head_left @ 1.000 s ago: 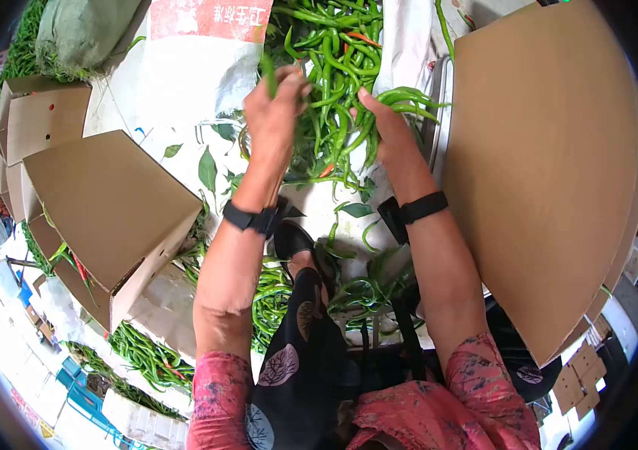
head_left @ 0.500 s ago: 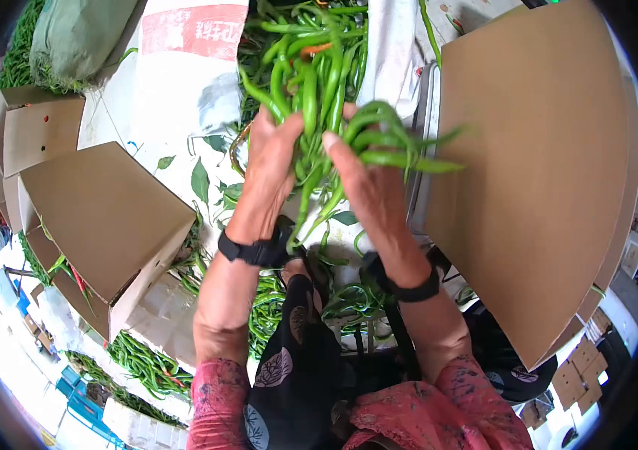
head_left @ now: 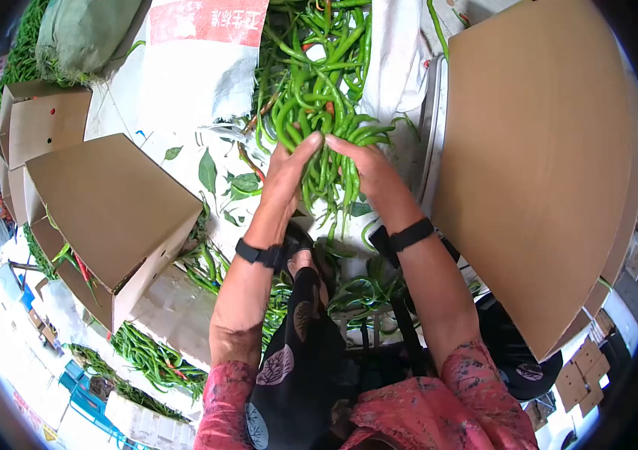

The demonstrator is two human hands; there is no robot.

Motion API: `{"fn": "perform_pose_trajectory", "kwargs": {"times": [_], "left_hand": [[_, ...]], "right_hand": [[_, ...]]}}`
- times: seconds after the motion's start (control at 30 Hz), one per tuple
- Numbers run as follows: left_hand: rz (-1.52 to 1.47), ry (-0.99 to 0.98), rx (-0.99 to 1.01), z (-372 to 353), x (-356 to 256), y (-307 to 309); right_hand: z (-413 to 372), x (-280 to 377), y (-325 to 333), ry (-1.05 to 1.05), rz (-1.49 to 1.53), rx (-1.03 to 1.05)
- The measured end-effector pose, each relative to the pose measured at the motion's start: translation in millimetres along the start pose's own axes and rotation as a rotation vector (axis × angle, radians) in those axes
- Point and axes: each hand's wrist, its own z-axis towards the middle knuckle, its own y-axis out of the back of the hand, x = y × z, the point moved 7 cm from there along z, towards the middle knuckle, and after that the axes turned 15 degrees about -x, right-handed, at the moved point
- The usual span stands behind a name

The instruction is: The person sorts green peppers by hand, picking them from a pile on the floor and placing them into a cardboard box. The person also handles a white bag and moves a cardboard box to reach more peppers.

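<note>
A bunch of long green peppers (head_left: 326,161) is held between my two hands at the centre of the view. My left hand (head_left: 289,169) is closed round its left side, thumb on top. On the right side my right hand (head_left: 364,161) grips the same bunch, its thumb near the left one. The fingers beneath the bunch are hidden. Just beyond, more green peppers (head_left: 345,49) with a few red ones lie between white sacking (head_left: 202,82) on the left and a white cloth-like sack edge (head_left: 394,60) on the right.
A large open cardboard box (head_left: 536,172) stands at the right, another carton (head_left: 112,210) at the left. A stuffed greenish sack (head_left: 86,34) sits at the upper left. Loose leaves (head_left: 208,171) lie on the floor. Peppers (head_left: 154,360) are heaped at the lower left.
Both hands have come together round the bunch. The right hand's peppers, which stuck out to the right and were blurred, are now gathered in with the rest.
</note>
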Motion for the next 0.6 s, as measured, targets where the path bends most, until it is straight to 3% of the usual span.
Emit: {"fn": "perform_pose_trajectory", "kwargs": {"times": [0.07,0.17,0.2,0.23,0.3,0.33,0.43,0.5,0.6], "left_hand": [[0.153,-0.146,-0.02,8,-4,-4],[0.217,-0.25,-0.145,-33,-41,-9],[0.398,-0.538,-0.188,-52,-60,-8],[0.411,-0.637,-0.206,-66,-68,-8],[0.523,-0.367,-0.178,-39,-31,26],[0.314,-0.122,-0.145,-35,-14,35],[0.322,-0.293,-0.16,-55,-23,43],[0.237,-0.249,-0.214,-64,-24,60],[0.005,-0.158,-0.243,-82,-31,61]], "right_hand": [[0,3,-2,0.013,-0.063,-0.094],[-41,35,-19,-0.003,0.042,-0.017],[-52,34,-18,-0.02,0.118,-0.063],[-58,33,-16,-0.019,0.122,-0.068],[-69,40,-13,0.102,0.032,-0.081],[-56,25,-3,0.093,0.066,-0.105],[-47,3,27,0.005,-0.001,-0.143],[-58,15,11,0.022,0.101,-0.06],[-71,20,16,0.056,0.039,-0.173]]}}
